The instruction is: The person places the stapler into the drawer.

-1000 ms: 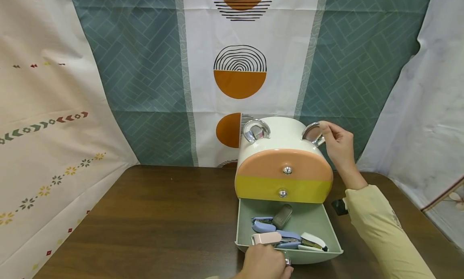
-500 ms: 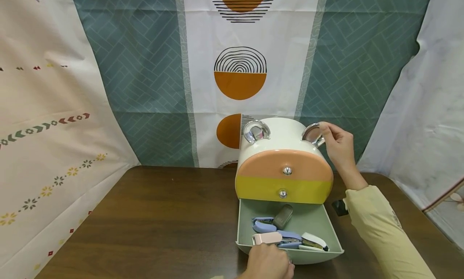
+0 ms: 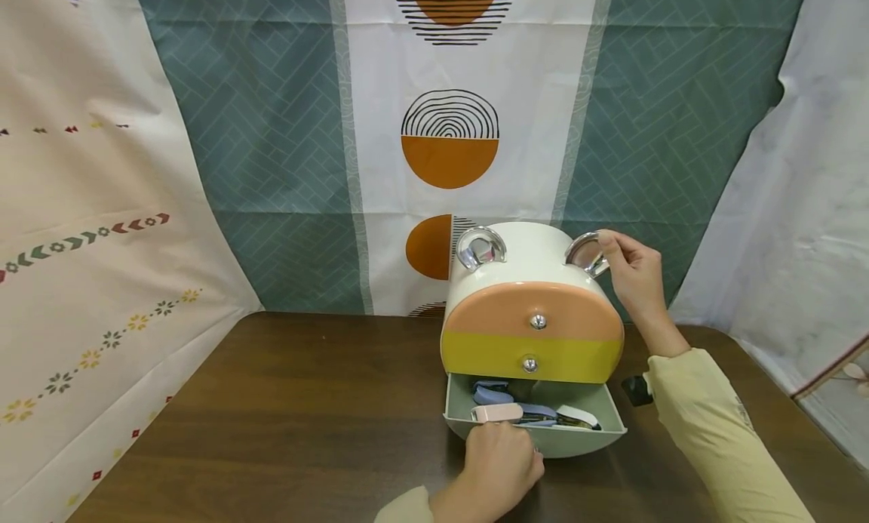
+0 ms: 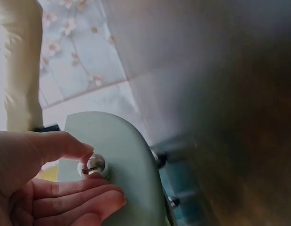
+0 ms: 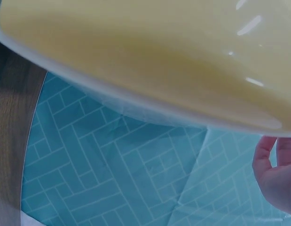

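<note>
A small rounded drawer cabinet (image 3: pixel 528 255) has a white top, an orange drawer front (image 3: pixel 495 308) and a yellow drawer front (image 3: pixel 485 353). Below them a pale green drawer (image 3: pixel 570 444) stands partly pulled out. My left hand (image 3: pixel 501 463) is at its front; in the left wrist view, thumb and fingers pinch the metal knob (image 4: pixel 96 164). Inside lie a pink stapler (image 3: pixel 497 413), blue staplers (image 3: pixel 539 411), a white stapler (image 3: pixel 578 415) and a grey object (image 3: pixel 523 389) in shadow. My right hand (image 3: pixel 637 281) pinches the silver ear (image 3: pixel 585 253) on the cabinet's top right.
The brown wooden table (image 3: pixel 305 410) stretches out left of the cabinet. A patterned cloth (image 3: pixel 448 63) hangs behind it, with pale cloths at both sides. A second silver ear (image 3: pixel 480 247) stands on the cabinet's top left. By the right sleeve shows a small black object (image 3: pixel 636 389).
The green drawer has slid inward, away from me, with my left hand moving along at its front. The staplers inside moved back with it. My right hand stays on the ear.
</note>
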`<state>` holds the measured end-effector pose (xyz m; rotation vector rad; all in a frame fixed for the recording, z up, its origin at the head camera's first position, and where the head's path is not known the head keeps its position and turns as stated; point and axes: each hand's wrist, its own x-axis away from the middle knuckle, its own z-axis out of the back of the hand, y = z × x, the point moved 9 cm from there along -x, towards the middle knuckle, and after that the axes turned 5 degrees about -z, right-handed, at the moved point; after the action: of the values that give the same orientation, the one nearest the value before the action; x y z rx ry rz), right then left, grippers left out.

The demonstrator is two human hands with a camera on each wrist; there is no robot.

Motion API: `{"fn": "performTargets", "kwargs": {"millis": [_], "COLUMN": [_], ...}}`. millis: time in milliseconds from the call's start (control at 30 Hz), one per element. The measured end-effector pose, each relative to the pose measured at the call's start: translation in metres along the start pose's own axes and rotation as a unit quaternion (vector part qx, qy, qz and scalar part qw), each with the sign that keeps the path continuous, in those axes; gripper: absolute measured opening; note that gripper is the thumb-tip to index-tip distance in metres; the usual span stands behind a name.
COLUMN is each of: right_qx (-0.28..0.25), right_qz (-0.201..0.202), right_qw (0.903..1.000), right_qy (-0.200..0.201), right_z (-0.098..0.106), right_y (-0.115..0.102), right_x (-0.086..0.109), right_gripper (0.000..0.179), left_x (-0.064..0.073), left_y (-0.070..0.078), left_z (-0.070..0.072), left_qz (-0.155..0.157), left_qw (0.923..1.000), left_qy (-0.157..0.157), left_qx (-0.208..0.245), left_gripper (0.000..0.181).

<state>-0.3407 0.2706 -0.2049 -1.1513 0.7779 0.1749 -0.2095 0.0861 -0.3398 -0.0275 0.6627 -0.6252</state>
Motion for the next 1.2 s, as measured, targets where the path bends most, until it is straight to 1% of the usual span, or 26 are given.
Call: {"fn": "performTargets", "kwargs": {"millis": [100,167,267,400,500,600,700,800,1000,1200], "right_qx": [0.009,0.021,0.013,-0.013,-0.013,-0.008,-0.003,-0.005,-0.008,-0.015], "right_qz": [-0.007,-0.011,-0.007,0.010,0.014,0.013,0.008,0.007,0.008,0.005], "right_qw": [0.9999,0.9996,0.9999,0.9998,0.9997,0.9997,0.9997,0.9995,0.9995,0.9993], "right_qy": [-0.012,-0.014,-0.008,-0.007,-0.013,-0.019,-0.025,-0.029,-0.030,-0.033], "right_z": [-0.001,-0.001,0.001,0.001,0.001,0.000,-0.001,-0.002,-0.002,-0.002], "right_y": [0.002,0.003,0.002,-0.002,-0.004,-0.003,-0.001,-0.001,-0.001,0.001], "right_x": [-0.001,-0.002,-0.002,-0.001,-0.001,-0.002,-0.002,-0.002,-0.004,-0.004], "right_gripper": [0.027,0.029,0.032,0.033,0.032,0.033,0.036,0.035,0.033,0.032], "left_x": [-0.007,-0.012,-0.017,-0.023,-0.028,-0.032,-0.035,-0.037,-0.040,-0.040], "left_y": [-0.006,-0.010,-0.014,-0.018,-0.022,-0.026,-0.030,-0.033,-0.036,-0.037], "left_z": [-0.005,-0.009,-0.015,-0.019,-0.023,-0.029,-0.034,-0.035,-0.039,-0.041], "left_qz": [0.015,0.021,0.028,0.033,0.041,0.051,0.058,0.063,0.065,0.060], "left_qw": [0.9998,0.9993,0.9981,0.9976,0.9974,0.9966,0.9962,0.9957,0.9929,0.9912], "left_qy": [0.007,0.004,-0.005,0.005,0.010,0.003,0.003,0.005,-0.007,-0.013], "left_qx": [0.014,0.030,0.054,0.061,0.059,0.066,0.065,0.067,0.100,0.117], "left_gripper": [0.050,0.052,0.053,0.052,0.051,0.052,0.053,0.053,0.054,0.054]}}
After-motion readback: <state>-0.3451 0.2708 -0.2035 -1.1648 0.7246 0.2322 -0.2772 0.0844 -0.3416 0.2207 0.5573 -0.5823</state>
